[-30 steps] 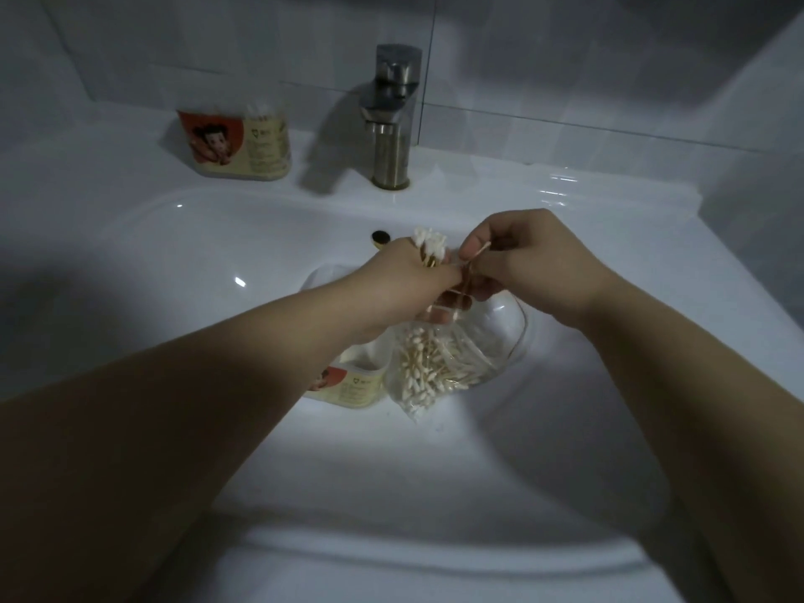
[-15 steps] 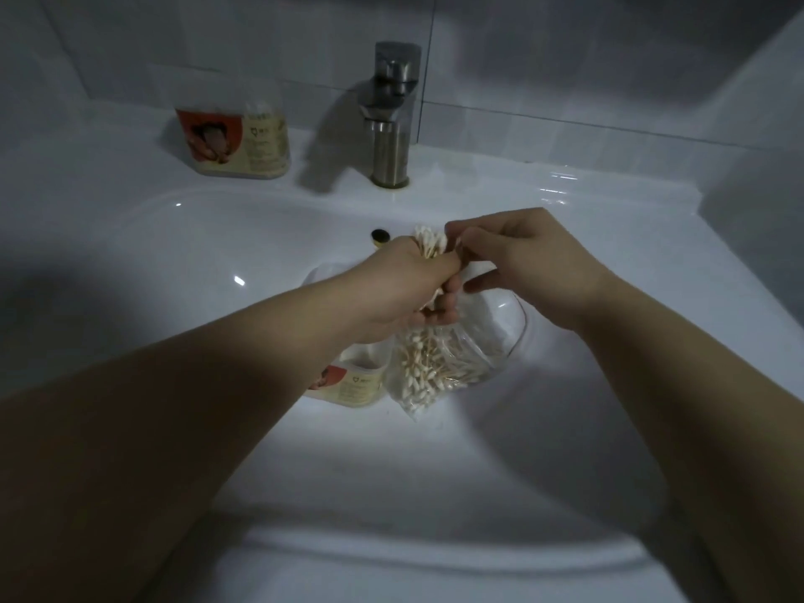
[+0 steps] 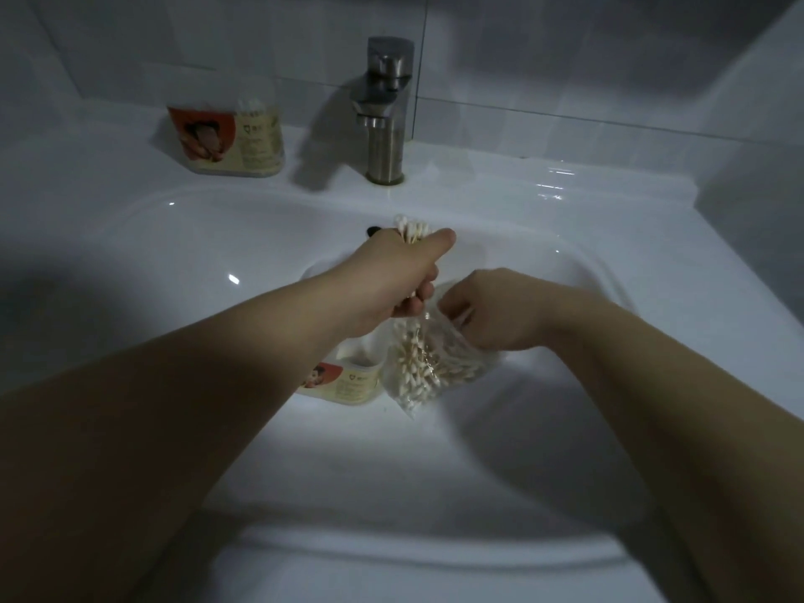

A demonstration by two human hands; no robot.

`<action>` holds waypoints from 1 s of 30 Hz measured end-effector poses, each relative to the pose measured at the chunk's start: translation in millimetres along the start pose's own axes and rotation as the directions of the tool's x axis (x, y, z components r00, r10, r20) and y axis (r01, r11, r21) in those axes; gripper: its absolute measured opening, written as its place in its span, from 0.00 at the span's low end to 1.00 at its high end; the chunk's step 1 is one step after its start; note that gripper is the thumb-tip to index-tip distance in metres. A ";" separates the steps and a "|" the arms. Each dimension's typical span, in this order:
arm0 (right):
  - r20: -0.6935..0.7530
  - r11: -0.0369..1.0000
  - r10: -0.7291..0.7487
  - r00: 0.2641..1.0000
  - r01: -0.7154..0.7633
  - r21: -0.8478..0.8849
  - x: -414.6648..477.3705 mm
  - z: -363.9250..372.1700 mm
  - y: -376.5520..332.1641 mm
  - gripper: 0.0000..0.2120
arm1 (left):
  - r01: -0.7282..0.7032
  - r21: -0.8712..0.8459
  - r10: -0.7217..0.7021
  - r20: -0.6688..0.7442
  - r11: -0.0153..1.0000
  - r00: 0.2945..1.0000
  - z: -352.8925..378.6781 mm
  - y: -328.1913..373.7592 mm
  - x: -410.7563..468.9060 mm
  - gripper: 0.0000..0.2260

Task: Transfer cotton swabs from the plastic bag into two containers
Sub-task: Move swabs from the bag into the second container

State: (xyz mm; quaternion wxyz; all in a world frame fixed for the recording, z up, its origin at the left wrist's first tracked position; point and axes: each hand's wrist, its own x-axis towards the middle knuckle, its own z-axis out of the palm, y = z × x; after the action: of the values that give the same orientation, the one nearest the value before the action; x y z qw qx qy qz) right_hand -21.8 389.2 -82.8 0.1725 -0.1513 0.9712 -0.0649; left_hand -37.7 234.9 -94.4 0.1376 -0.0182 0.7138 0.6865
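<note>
White sink point(image 3: 565, 493), dim light. The plastic bag point(image 3: 467, 361) of cotton swabs point(image 3: 411, 372) lies in the basin. The right hand point(image 3: 491, 315) has its fingers curled inside the bag's mouth, grasp unclear. The left hand point(image 3: 400, 276) grips a swab bundle point(image 3: 411, 232). The left forearm half-hides one container point(image 3: 348, 383); another container point(image 3: 230, 141) stands beside the faucet point(image 3: 385, 115).

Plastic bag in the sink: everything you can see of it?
The plastic bag is clear and crumpled, lying in the sink basin, mouth toward the hands. Inside is a loose heap of cotton swabs, white tips on pale sticks. The right hand has curled fingers at its opening; gripping plastic or swabs, unclear. A labelled container sits against its side. The left hand, holding a swab bundle, is just above; contact unclear.
</note>
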 end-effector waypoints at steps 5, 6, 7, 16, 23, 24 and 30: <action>0.044 0.997 -0.075 0.996 0.077 -0.028 1.3 5.2 -9.1 0.07 | -0.002 0.040 0.002 0.003 0.999 1.000 -0.4 -1.4 0.7 0.14; 0.053 0.997 -0.063 0.997 0.065 -0.039 0.4 4.8 -9.7 0.10 | -0.006 0.053 0.005 0.007 0.999 1.000 -0.8 -1.7 1.2 0.13; 0.057 0.996 -0.051 0.997 0.055 -0.071 0.8 4.9 -10.4 0.15 | -0.008 0.072 0.008 0.010 0.997 1.000 -1.1 -2.3 1.6 0.13; 0.082 0.987 -0.019 0.996 0.032 -0.159 5.2 13.5 -17.6 0.12 | -0.072 0.558 0.128 -0.062 0.826 0.990 -12.4 -11.8 6.9 0.18; 0.114 0.984 -0.064 0.991 0.082 -0.157 9.6 16.6 -14.3 0.11 | -0.053 0.627 0.071 -0.003 0.777 0.997 -13.4 -10.6 4.5 0.14; 0.125 0.982 -0.067 0.990 0.088 -0.170 7.8 16.0 -16.1 0.10 | -0.054 0.608 0.070 -0.003 0.792 0.998 -12.8 -9.8 3.6 0.14; 0.037 0.965 -0.129 0.991 0.134 -0.227 4.8 16.0 -17.3 0.16 | -0.095 0.635 0.118 0.007 0.767 0.993 -6.8 -7.7 -0.7 0.17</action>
State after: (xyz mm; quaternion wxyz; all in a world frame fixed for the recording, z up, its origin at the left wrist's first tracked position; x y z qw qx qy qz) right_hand -15.7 370.1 -96.2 0.1599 -0.2349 0.9580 0.0378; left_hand -36.6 227.7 -101.6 0.0849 0.0584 0.9052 0.4123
